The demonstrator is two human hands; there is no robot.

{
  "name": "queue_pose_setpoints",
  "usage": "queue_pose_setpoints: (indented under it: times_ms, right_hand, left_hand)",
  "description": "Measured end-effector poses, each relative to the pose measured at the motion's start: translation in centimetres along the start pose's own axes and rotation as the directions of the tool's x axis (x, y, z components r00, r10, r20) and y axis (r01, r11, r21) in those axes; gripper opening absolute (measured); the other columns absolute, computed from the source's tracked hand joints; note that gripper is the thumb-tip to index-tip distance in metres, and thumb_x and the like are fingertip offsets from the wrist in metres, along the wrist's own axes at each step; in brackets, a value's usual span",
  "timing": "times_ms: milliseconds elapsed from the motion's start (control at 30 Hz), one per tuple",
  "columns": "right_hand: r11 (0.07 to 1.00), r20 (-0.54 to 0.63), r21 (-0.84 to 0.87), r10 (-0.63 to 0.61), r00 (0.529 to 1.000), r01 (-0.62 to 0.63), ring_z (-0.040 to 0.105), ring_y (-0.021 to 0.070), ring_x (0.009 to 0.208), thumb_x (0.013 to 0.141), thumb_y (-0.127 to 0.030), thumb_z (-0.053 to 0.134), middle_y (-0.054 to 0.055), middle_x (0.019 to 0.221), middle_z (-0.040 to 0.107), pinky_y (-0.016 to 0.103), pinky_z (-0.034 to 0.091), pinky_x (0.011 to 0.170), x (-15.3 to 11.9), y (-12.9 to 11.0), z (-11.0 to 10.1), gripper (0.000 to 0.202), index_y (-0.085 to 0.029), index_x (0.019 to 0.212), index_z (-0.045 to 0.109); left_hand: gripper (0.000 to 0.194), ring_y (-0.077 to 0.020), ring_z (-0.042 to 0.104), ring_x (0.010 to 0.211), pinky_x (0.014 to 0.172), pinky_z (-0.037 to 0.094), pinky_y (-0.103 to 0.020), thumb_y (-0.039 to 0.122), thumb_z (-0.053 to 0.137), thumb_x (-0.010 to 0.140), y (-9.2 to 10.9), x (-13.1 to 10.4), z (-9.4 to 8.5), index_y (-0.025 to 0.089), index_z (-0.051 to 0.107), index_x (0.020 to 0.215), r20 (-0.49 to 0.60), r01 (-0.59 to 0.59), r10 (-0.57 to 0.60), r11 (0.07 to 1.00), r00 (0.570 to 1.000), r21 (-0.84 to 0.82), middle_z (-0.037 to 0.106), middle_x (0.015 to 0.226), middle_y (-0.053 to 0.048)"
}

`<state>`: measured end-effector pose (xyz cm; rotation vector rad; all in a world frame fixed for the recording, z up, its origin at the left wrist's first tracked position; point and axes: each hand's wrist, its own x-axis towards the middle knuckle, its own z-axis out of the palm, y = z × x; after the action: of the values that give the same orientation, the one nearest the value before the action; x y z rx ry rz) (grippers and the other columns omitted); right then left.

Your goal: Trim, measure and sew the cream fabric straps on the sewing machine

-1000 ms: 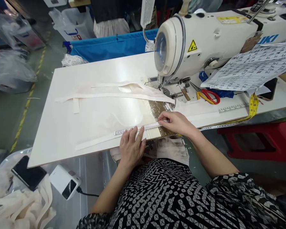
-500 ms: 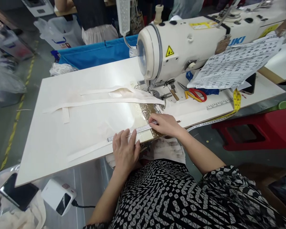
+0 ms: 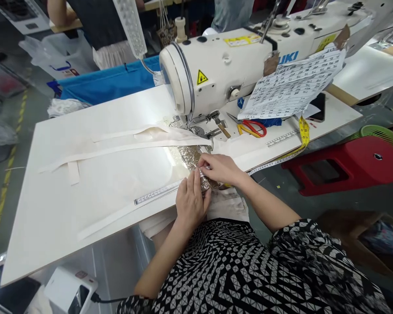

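A white tape measure (image 3: 155, 195) lies along the near edge of the sewing table, over a pale fabric strip (image 3: 108, 220). My left hand (image 3: 190, 199) rests flat on the tape, its fingers straight and side by side. Beside it, my right hand (image 3: 220, 168) pinches the tape between thumb and fingers, above the shiny tape-covered patch (image 3: 190, 156) of the tabletop. Further back, a longer pale fabric piece (image 3: 134, 147) runs up to the needle area of the sewing machine (image 3: 212, 65). What lies directly under my left fingers is hidden.
Red-and-yellow scissors (image 3: 252, 128) lie right of the needle, near a printed sheet (image 3: 294, 83) and a phone (image 3: 317, 107). Yellow tape (image 3: 304, 131) hangs over the table edge. A red stool (image 3: 347, 165) stands at right, a white device (image 3: 70, 290) below left. Another person (image 3: 101, 26) is behind.
My left hand has slid right along the tape measure, up against my right hand, uncovering the tape's left part. My right hand keeps its pinch. The whole view has shifted slightly.
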<state>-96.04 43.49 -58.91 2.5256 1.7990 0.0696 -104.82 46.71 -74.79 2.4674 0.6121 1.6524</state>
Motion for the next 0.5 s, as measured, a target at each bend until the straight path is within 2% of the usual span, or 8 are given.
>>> queue_pose_setpoints:
  times_ms: [100, 200, 333, 500]
  right_hand:
    - [0.998, -0.028, 0.043, 0.057, 0.998, -0.056, 0.062, 0.0203, 0.087, 0.089, -0.02, 0.056, 0.001, 0.094, 0.07, 0.027, 0.036, 0.066, -0.6, 1.6, -1.0, 0.007, -0.022, 0.092, 0.063]
    - [0.994, -0.079, 0.103, 0.052, 0.995, -0.044, 0.062, 0.0198, 0.084, 0.085, -0.022, 0.059, 0.0, 0.09, 0.07, 0.027, 0.037, 0.067, -0.8, 4.0, -1.1, 0.005, -0.022, 0.086, 0.064]
    - [0.988, -0.122, 0.155, 0.041, 0.992, -0.022, 0.06, 0.0186, 0.077, 0.082, -0.026, 0.06, 0.0, 0.086, 0.07, 0.026, 0.037, 0.064, -1.0, 6.3, -0.8, 0.007, -0.022, 0.084, 0.065]
    - [0.979, -0.13, 0.199, 0.065, 0.989, -0.038, 0.059, 0.0186, 0.078, 0.082, -0.027, 0.059, 0.001, 0.088, 0.069, 0.027, 0.038, 0.066, -1.6, 7.6, -0.7, 0.011, -0.021, 0.088, 0.066]
  left_hand:
    - [0.059, -0.0326, 0.057, 0.11, 0.094, 0.049, -0.044, 0.037, 0.047, 0.099, 0.3, 0.0, -0.1, 0.005, 0.037, 0.148, 0.031, 0.006, -0.009, 0.996, 0.999, 0.085, 0.058, 0.133, -0.021]
    - [0.053, -0.0319, 0.057, 0.108, 0.093, 0.049, -0.044, 0.039, 0.05, 0.098, 0.4, -0.1, -0.1, 0.012, 0.049, 0.143, 0.058, 0.005, -0.013, 0.99, 0.998, 0.142, 0.057, 0.135, -0.018]
    - [0.052, -0.0324, 0.055, 0.11, 0.093, 0.048, -0.045, 0.04, 0.052, 0.097, 0.2, -0.5, -0.2, 0.016, 0.051, 0.143, 0.089, 0.014, -0.028, 0.989, 0.996, 0.145, 0.056, 0.136, -0.017]
    - [0.051, -0.0328, 0.056, 0.108, 0.091, 0.05, -0.045, 0.038, 0.054, 0.096, -0.2, -0.8, -0.6, 0.015, 0.053, 0.141, 0.09, -0.007, -0.009, 0.983, 0.996, 0.183, 0.057, 0.135, -0.017]
